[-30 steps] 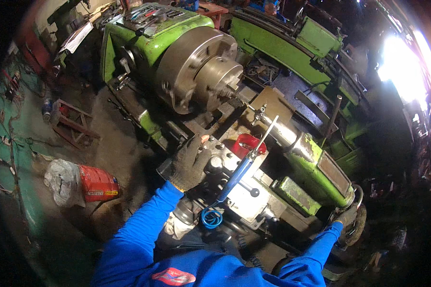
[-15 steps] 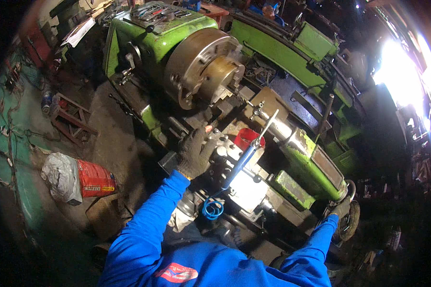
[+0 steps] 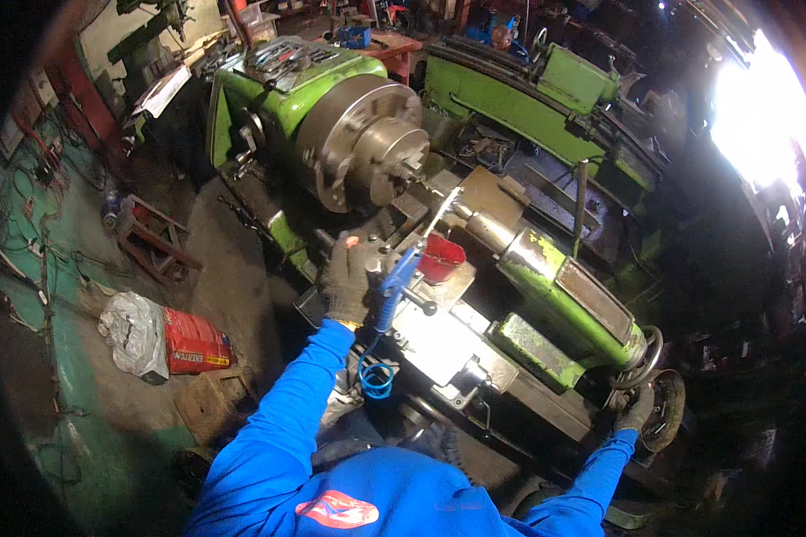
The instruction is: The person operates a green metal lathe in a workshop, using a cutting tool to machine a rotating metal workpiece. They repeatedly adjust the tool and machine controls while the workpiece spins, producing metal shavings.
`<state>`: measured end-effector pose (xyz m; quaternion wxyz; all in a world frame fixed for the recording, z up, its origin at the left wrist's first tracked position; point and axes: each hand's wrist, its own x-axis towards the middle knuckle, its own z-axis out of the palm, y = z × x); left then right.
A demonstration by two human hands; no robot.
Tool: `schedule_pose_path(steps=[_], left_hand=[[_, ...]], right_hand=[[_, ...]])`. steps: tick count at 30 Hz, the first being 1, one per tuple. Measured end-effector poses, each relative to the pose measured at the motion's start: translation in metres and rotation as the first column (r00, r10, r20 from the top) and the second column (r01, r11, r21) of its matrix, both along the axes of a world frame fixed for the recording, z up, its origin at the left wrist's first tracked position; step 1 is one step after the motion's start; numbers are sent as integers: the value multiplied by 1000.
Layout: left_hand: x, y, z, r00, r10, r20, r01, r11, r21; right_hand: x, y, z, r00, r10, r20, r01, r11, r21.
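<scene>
On a green lathe point(image 3: 569, 286), my gloved left hand point(image 3: 345, 282) lies beside the tool post, fingers stretched forward and one fingertip bare. A blue air blow gun point(image 3: 396, 291) with a coiled blue hose is just right of this hand; I cannot tell whether they touch. Beyond the gun stands a red cup point(image 3: 441, 258). At the lathe's right end, my gloved right hand point(image 3: 636, 409) closes on the lower part of the tailstock handwheel point(image 3: 651, 353). A thin bit point(image 3: 428, 186) reaches from the tailstock towards a round metal workpiece point(image 3: 390, 148) in the big chuck point(image 3: 340, 125).
A second green machine point(image 3: 501, 98) stands behind. Tools lie on the headstock top point(image 3: 291, 58). To the left on the floor are a red and white sack point(image 3: 192, 342), a metal stand point(image 3: 157, 242) and cables. A round rim point(image 3: 670, 412) is beside my right hand.
The view has shifted. The blow gun is now left of the red cup and closer to my left hand, which has drawn left off the tool post. The chuck's jaws have turned.
</scene>
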<state>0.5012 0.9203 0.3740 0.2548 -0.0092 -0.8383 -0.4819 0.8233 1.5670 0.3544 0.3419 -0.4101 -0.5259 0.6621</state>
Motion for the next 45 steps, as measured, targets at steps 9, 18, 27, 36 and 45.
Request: schedule_pose_path(steps=[9, 18, 27, 36, 45], left_hand=[[-10, -14, 0, 977, 100, 188, -101, 995, -9], [-6, -6, -5, 996, 28, 89, -42, 985, 170], [-1, 5, 1, 1000, 18, 18, -21, 981, 195], [8, -4, 11, 999, -8, 40, -2, 968, 252], [2, 3, 15, 999, -31, 29, 25, 981, 194]], right_hand=[[15, 34, -65, 931, -40, 363, -185, 807, 562], [-56, 11, -79, 937, -298, 182, 161, 832, 531], [-110, -87, 51, 933, -34, -358, 41, 999, 13], [-127, -139, 80, 964, -53, -259, 48, 999, -26], [-116, -90, 53, 969, -76, -233, 59, 995, -78]])
